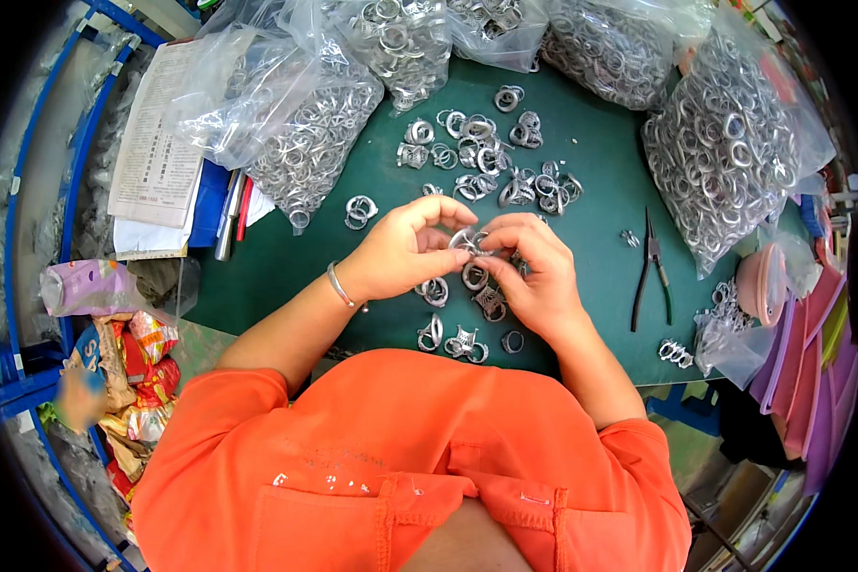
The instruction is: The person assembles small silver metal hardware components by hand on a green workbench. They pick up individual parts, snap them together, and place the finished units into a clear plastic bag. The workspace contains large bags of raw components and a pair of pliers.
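Head view, green tabletop [596, 257], scattered silver rings [479, 151], clear bags [725, 133]; blue rack [24, 395] left

Looks like a small workshop, judging by green worktable [605, 262], bulging clear bags [725, 143] of metal rings [310, 143], pliers [652, 252], blue racking [29, 393] alongside.
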`<state>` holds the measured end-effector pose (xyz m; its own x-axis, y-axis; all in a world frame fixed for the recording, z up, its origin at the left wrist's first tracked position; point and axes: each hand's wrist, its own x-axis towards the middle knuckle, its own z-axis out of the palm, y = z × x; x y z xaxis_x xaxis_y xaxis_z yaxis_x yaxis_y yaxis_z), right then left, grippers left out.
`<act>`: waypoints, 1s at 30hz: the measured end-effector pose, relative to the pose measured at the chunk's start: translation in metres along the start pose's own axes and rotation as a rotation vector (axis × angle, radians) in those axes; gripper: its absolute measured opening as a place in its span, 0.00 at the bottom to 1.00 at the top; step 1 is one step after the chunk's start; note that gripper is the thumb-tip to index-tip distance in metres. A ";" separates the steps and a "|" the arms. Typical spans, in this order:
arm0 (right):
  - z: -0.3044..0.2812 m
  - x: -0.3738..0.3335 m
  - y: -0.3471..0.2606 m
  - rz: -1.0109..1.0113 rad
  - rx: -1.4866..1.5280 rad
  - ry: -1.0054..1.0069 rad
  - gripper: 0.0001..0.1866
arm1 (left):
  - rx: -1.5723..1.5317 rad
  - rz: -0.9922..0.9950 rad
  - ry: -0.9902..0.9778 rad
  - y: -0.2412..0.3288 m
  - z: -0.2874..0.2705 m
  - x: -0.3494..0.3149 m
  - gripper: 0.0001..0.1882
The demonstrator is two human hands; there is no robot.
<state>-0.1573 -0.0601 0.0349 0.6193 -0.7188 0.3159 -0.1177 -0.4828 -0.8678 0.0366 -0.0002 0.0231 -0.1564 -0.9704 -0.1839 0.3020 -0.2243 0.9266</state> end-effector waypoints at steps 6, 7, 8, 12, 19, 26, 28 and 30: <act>-0.007 -0.006 -0.003 0.040 0.316 0.032 0.11 | -0.252 -0.068 -0.134 0.007 0.000 -0.002 0.15; -0.010 -0.007 -0.005 0.042 0.349 0.008 0.11 | -0.265 -0.081 -0.160 0.009 -0.001 -0.002 0.14; -0.011 -0.007 -0.006 0.048 0.418 0.021 0.12 | -0.277 -0.094 -0.186 0.008 -0.002 -0.002 0.14; -0.005 -0.007 -0.014 0.145 0.656 0.140 0.14 | -0.243 0.105 -0.134 -0.001 0.002 0.001 0.16; -0.005 -0.011 -0.010 0.236 0.671 0.118 0.14 | 0.101 0.394 0.000 0.002 0.010 -0.003 0.23; -0.005 -0.008 -0.015 -0.036 0.120 0.130 0.11 | 0.650 0.589 0.188 0.017 0.016 -0.004 0.20; -0.005 -0.005 -0.016 -0.123 0.044 0.124 0.11 | 0.691 0.616 0.203 0.018 0.016 -0.006 0.18; -0.004 -0.006 -0.014 -0.098 0.054 0.127 0.11 | 0.720 0.672 0.240 0.014 0.016 -0.004 0.17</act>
<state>-0.1624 -0.0514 0.0466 0.5223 -0.7288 0.4428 -0.0180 -0.5285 -0.8487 0.0262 0.0016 0.0420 0.0538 -0.8859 0.4608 -0.3934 0.4054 0.8252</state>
